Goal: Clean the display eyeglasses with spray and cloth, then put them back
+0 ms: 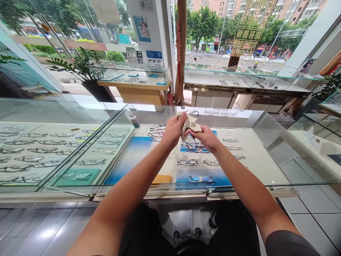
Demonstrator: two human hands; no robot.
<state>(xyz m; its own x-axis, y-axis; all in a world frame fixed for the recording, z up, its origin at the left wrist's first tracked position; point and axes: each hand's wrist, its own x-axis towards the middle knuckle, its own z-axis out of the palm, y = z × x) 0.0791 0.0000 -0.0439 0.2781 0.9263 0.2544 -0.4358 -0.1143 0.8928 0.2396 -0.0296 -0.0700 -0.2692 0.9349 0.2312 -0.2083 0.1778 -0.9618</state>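
Observation:
A beige cleaning cloth (195, 127) is bunched around a pair of dark-framed eyeglasses (196, 113), held above the glass counter. My left hand (172, 131) pinches the cloth, thumb on top, with part of the eyeglasses inside the folds. From the other side, my right hand (209, 138) has its fingers closed on the cloth's lower edge and the eyeglasses. One temple arm sticks out past the cloth at the top; most of the lenses are hidden. A spray bottle (133, 119) with a white top stands on the counter to the left of my hands.
The glass display counter (149, 190) spans in front of me, with several eyeglasses (188, 162) under its top. More frames lie in the left case (37, 142). Beyond stand other showcases (218, 74), a wooden post (181, 53) and a potted plant (85, 67).

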